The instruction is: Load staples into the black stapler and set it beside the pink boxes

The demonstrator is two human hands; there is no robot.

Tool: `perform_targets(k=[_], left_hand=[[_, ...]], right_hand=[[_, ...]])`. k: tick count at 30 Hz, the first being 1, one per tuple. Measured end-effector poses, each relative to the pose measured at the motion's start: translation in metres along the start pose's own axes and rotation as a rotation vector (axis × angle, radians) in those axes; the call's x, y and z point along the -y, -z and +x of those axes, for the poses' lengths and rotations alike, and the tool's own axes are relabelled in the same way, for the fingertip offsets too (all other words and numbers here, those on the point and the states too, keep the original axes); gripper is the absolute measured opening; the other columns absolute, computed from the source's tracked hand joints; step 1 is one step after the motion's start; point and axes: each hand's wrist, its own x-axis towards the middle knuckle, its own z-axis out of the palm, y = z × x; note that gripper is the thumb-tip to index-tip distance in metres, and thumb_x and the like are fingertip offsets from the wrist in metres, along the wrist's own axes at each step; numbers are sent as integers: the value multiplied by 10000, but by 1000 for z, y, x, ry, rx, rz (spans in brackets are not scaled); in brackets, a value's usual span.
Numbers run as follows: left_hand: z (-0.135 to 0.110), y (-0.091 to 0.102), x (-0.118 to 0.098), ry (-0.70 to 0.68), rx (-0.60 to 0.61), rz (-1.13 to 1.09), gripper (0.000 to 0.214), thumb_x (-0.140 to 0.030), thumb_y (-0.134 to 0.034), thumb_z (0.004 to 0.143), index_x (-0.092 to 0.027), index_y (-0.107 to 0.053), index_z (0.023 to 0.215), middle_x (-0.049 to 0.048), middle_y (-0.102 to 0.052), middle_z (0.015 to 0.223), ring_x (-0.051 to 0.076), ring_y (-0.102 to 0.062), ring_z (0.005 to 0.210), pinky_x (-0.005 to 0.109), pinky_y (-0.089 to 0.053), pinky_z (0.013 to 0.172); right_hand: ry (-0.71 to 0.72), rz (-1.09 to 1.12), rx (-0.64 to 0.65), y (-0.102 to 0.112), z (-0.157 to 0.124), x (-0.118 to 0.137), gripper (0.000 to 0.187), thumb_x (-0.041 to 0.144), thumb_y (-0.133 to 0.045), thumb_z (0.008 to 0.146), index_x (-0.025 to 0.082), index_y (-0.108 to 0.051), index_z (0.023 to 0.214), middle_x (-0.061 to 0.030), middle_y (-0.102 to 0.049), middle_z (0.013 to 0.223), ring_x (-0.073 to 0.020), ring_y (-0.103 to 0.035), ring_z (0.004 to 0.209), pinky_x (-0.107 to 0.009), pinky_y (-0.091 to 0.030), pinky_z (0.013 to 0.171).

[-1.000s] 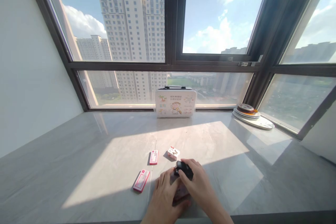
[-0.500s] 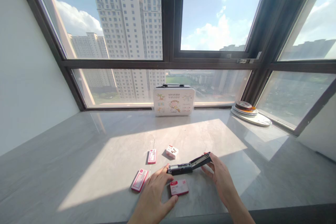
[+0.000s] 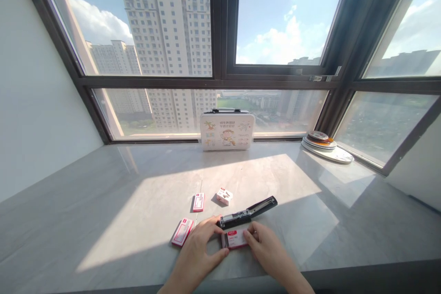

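Note:
A black stapler (image 3: 236, 217) lies on the ledge, its top arm swung open to the right. In front of it is a small white and red box of staples (image 3: 236, 239). My right hand (image 3: 267, 243) pinches the right end of this box between thumb and fingers. My left hand (image 3: 200, 245) is at the box's left end, thumb below and index finger above. Its other fingertips lie against the stapler's left end. Behind my left hand is a red-edged box (image 3: 182, 232); a similar box (image 3: 199, 202) and a white box with a stapler picture (image 3: 224, 196) lie farther back.
A white case (image 3: 227, 132) with cartoon drawings stands against the window at the back. Stacked plates (image 3: 322, 142) sit at the right rear. The grey marble ledge (image 3: 120, 220) runs up to dark window frames, with its front edge near my forearms.
My right hand has let go of the stapler's raised arm and moved left and nearer to me, onto the staple box. The stapler stays open. My left hand has barely moved.

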Motion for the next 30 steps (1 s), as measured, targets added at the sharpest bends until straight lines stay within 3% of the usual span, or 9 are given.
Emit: perform_targets(k=[3, 7, 11, 13, 16, 20, 26, 30], left_hand=[[-1, 0, 2, -11, -6, 5, 317, -272, -764, 796, -308, -704, 1105, 24, -577, 1494, 269, -496, 1412, 425, -397, 1190], [-2, -4, 3, -22, -22, 18, 310, -275, -748, 805, -302, -701, 1111, 36, -562, 1511, 281, -484, 1426, 449, -393, 1196], [-2, -7, 6, -14, -28, 32, 351, -277, -760, 796, -312, -705, 1141, 27, -553, 1521, 270, -484, 1430, 420, -392, 1199], [-1, -7, 7, -5, -26, 35, 358, -281, -768, 787, -310, -711, 1139, 28, -553, 1522, 273, -485, 1430, 410, -393, 1197], [0, -6, 5, -10, -22, 26, 345, -288, -769, 785, -308, -722, 1126, 31, -563, 1512, 283, -484, 1430, 407, -395, 1191], [1, -3, 0, -18, -26, 3, 336, -281, -762, 785, -320, -728, 1117, 23, -585, 1488, 286, -519, 1393, 402, -417, 1162], [2, -1, -3, -11, -21, -25, 321, -295, -773, 778, -328, -720, 1093, 16, -642, 1411, 282, -569, 1323, 394, -438, 1130], [1, -2, -1, 4, -20, -22, 420, -304, -770, 782, -326, -687, 1193, 26, -590, 1480, 284, -526, 1378, 412, -417, 1159]], right_hand=[[-18, -73, -49, 16, 2, -6, 308, 460, -483, 994, 226, -576, 816, -9, -656, 651, -193, -621, 641, -278, -348, 572], [62, -43, -88, 19, 6, 15, 270, 468, -490, 996, 251, -634, 1069, 10, -661, 656, -190, -621, 634, -281, -354, 585], [34, 290, 81, -4, 16, 37, 329, 503, -483, 986, 224, -625, 1088, 28, -596, 557, -165, -562, 510, -261, -374, 521], [-18, 468, 87, -19, 23, 40, 342, 532, -509, 962, 214, -596, 1052, 52, -541, 514, -148, -513, 462, -245, -371, 483], [-36, 549, 23, -33, 31, 41, 330, 535, -584, 912, 225, -566, 1025, 69, -531, 530, -132, -478, 444, -230, -372, 447], [41, 427, -16, -37, 36, 49, 259, 484, -575, 927, 227, -597, 946, 53, -567, 544, -138, -498, 462, -233, -360, 453], [265, 79, -157, -24, 31, 69, 191, 386, -563, 963, 229, -663, 918, 24, -638, 631, -159, -577, 614, -259, -376, 604], [343, -80, -29, -8, 19, 73, 129, 332, -593, 953, 246, -687, 933, 26, -682, 690, -152, -600, 652, -256, -330, 611]])
